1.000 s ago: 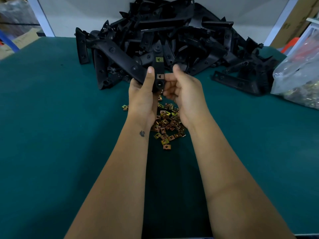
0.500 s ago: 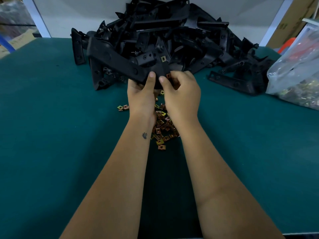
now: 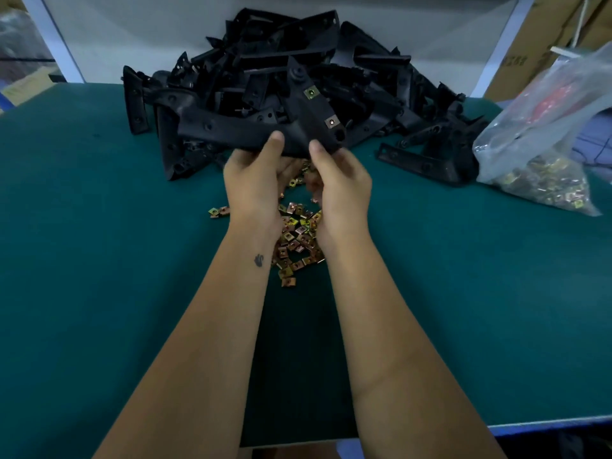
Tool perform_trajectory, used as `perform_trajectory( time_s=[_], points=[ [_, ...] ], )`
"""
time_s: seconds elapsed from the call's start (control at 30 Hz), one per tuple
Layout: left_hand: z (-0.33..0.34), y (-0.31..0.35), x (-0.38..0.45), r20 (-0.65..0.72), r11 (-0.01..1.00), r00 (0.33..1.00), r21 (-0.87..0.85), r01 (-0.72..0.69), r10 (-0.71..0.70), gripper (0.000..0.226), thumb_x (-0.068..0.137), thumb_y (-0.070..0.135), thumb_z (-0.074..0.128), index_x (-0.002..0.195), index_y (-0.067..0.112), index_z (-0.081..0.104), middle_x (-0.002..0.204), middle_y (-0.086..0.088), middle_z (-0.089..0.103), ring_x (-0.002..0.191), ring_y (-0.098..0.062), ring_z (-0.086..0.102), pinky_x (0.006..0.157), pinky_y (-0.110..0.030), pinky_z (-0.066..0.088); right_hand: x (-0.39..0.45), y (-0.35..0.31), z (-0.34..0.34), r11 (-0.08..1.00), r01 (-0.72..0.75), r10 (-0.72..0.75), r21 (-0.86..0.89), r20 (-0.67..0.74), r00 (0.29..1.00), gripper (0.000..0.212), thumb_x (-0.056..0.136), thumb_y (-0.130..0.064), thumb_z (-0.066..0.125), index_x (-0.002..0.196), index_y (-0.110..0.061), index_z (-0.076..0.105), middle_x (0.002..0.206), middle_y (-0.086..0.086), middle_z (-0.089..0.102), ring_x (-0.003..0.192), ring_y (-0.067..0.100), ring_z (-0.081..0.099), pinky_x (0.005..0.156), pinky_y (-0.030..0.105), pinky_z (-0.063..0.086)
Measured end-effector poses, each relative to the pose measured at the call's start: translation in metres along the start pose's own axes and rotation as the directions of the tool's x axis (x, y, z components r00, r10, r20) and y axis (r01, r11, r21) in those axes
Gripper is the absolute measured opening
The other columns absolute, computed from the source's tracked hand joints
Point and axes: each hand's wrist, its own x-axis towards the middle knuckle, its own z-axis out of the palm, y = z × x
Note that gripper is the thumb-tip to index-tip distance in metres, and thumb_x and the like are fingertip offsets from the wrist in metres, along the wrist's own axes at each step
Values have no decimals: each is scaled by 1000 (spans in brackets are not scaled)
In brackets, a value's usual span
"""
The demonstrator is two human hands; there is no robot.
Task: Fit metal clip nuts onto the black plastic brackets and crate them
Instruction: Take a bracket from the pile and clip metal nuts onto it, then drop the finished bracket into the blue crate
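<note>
Head view looks down on a green mat-covered table, a white wall behind it and cardboard boxes beyond its far right corner; a heap of black brackets sits at the table's far middle; the left hand and right hand each grip the near edge of one bracket with thumb on top, raised just in front of the heap; its long arm runs leftward, its short arm angles up and away, carrying two clip nuts; loose clip nuts lie under the wrists; a plastic bag lies right of the heap; bare mat spreads left and near.
</note>
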Motion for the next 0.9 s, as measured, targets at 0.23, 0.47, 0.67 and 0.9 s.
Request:
perform_trajectory(
  time_s=[0.23,0.47,0.67,0.9],
  points=[
    [62,-23,-76,149,988,979,78,132,-142,6,84,12,77,88,16,75,86,4,78,83,-10,74,68,-19,56,-25,-34,-51,903,-47,146,427,-203,968,17,94,-13,64,109,-11,71,104,12,73,92,25,69,87,41,57],
    [125,-64,-177,498,918,805,374,135,-321,25,88,19,73,65,21,63,47,15,55,38,1,44,39,-12,33,-75,-86,-193,965,253,-166,69,-586,793,11,100,-14,54,91,-16,60,68,-1,54,48,5,43,45,18,36],
    [162,-103,-246,490,832,699,476,285,-520,27,92,23,69,68,16,59,42,9,50,34,-5,33,37,-16,26,-143,-114,-310,977,197,-174,-76,-820,545,19,101,-19,53,82,-17,51,49,-9,48,42,5,43,42,18,36],
    [177,-147,-343,604,712,387,645,277,-697,21,97,18,62,78,9,65,52,1,59,38,-7,48,38,-16,40,-218,-127,-394,986,163,-71,-34,-972,226,10,99,-21,56,92,-16,63,58,-5,48,40,5,38,41,19,34]
  ],
)
